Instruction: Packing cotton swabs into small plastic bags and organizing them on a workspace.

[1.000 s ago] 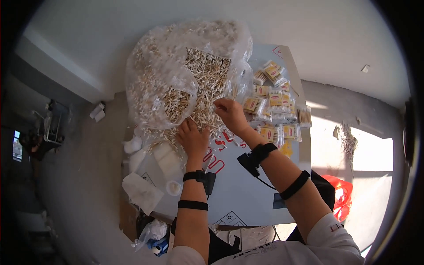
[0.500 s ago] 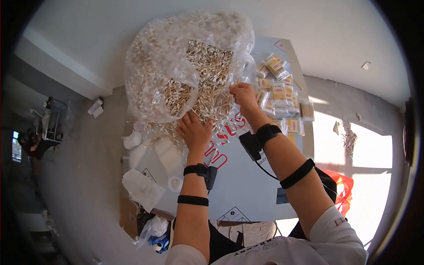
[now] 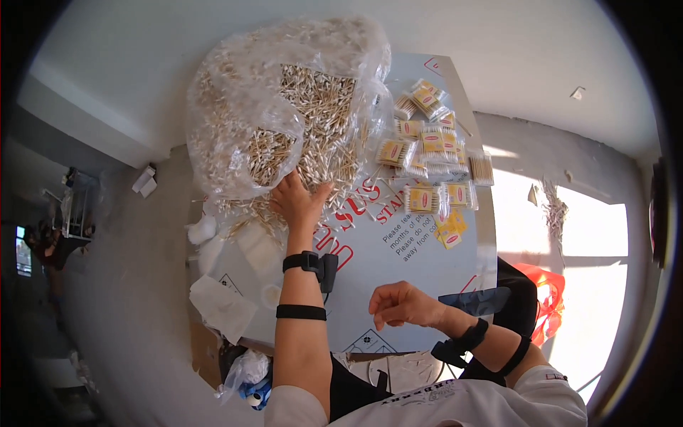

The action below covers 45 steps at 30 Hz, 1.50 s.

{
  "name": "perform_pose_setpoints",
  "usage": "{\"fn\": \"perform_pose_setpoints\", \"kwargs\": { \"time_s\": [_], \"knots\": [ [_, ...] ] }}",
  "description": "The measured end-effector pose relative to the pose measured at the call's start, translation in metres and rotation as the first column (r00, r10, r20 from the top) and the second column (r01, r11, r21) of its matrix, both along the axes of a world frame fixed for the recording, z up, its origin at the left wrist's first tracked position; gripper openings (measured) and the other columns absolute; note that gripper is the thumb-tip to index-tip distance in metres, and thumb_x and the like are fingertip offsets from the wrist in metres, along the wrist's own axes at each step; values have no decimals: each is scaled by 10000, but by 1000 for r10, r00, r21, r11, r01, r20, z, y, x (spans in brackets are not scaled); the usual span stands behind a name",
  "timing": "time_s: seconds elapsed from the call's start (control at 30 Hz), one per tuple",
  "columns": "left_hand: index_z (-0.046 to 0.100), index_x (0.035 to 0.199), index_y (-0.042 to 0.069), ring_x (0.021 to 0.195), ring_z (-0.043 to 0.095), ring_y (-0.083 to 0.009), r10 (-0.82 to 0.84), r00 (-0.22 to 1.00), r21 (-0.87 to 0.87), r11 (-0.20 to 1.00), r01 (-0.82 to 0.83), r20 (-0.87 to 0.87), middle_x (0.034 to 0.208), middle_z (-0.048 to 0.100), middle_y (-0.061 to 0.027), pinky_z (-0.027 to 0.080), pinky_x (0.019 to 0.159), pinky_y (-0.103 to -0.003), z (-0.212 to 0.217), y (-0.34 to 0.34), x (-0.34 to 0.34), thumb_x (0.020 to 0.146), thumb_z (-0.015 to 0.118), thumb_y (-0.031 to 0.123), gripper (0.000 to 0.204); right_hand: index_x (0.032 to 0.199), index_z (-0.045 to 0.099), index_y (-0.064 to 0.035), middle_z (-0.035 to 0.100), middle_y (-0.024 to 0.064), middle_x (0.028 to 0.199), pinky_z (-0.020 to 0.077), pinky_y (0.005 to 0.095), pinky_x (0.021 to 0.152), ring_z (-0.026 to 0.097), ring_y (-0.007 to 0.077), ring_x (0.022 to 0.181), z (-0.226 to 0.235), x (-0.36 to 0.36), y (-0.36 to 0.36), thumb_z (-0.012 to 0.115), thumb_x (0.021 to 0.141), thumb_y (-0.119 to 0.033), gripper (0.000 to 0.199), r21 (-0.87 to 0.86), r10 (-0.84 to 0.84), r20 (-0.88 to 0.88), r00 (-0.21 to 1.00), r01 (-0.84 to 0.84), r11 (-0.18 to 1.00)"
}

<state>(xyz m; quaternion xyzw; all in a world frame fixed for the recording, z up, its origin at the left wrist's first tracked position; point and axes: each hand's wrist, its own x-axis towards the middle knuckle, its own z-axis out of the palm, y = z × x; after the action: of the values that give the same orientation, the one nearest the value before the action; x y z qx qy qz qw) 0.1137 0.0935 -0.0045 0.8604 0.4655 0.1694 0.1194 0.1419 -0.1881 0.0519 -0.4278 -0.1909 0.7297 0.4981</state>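
Observation:
A big clear plastic bag (image 3: 231, 135) full of wooden cotton swabs lies open at the far left of the table. Loose cotton swabs (image 3: 324, 117) show through its torn mouth and spill onto the tabletop. My left hand (image 3: 299, 203) rests at the near edge of the pile, fingers spread and touching the swabs. Lower and to the right, my right hand (image 3: 409, 304) hangs above the bare board near my body. Its fingers are curled in, and whatever they may hold is hidden.
Several small clear packs of swabs with yellow labels (image 3: 437, 142) are heaped at the right. Loose yellow cards (image 3: 449, 231) lie nearer. White sheets (image 3: 224, 306) sit at the left edge of the printed board (image 3: 356, 285). A red bag (image 3: 544, 299) stands on the floor.
My right hand has left the bag's right edge and come back toward my body. My left hand stays by the swab pile. The whole view has shifted slightly.

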Motion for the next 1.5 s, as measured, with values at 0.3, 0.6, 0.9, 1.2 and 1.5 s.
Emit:
{"fn": "perform_pose_setpoints", "kwargs": {
  "time_s": [0.3, 0.6, 0.9, 1.2, 1.5],
  "knots": [
    [627, 903, 15, 826, 597, -319, -154, 862, 169, 982, 81, 483, 847, 636, -131, 462, 757, -406, -4, 25, 8, 700, 710, 62, 224, 796, 581, -50, 615, 93, 648, 521, 405, 543, 640, 306, 611, -58, -82, -140, 604, 814, -112, 69, 20, 92, 980, 175, -553, 833],
    [631, 981, 13, 888, 594, -298, -216, 815, -61, 954, 293, 538, 964, 640, -142, 463, 822, -393, 5, -38, -13, 742, 731, 140, 289, 879, 644, -71, 636, 116, 696, 528, 392, 604, 658, 298, 673, -65, -76, -139, 616, 813, -75, 71, 115, 41, 935, 352, -410, 905],
    [581, 1273, 135, 1295, 369, -428, -82, 983, -47, 995, 91, 166, 1408, 404, -210, 356, 1032, -484, -9, 104, 43, 800, 658, 483, 592, 854, 646, -17, 644, 105, 673, 526, 358, 603, 663, 255, 641, -51, -60, -123, 626, 830, -52, 46, 149, 61, 611, 789, -191, 970],
    [676, 899, 119, 1086, 541, -396, 56, 996, 69, 996, -52, -64, 1208, 567, -169, 505, 795, -476, 33, 96, 87, 737, 693, 190, 178, 907, 638, -25, 658, 92, 694, 529, 346, 607, 668, 245, 648, -49, -56, -125, 631, 863, -79, 70, 168, 42, 620, 783, -185, 968],
    [592, 758, 15, 652, 583, -307, -337, 885, 197, 938, 286, 321, 722, 599, -132, 476, 618, -377, 33, 34, 22, 716, 612, -47, 78, 882, 645, -33, 654, 109, 673, 528, 370, 599, 665, 280, 630, -47, -61, -126, 624, 842, -65, 55, 138, 6, 676, 736, -135, 981]
  ]
}}
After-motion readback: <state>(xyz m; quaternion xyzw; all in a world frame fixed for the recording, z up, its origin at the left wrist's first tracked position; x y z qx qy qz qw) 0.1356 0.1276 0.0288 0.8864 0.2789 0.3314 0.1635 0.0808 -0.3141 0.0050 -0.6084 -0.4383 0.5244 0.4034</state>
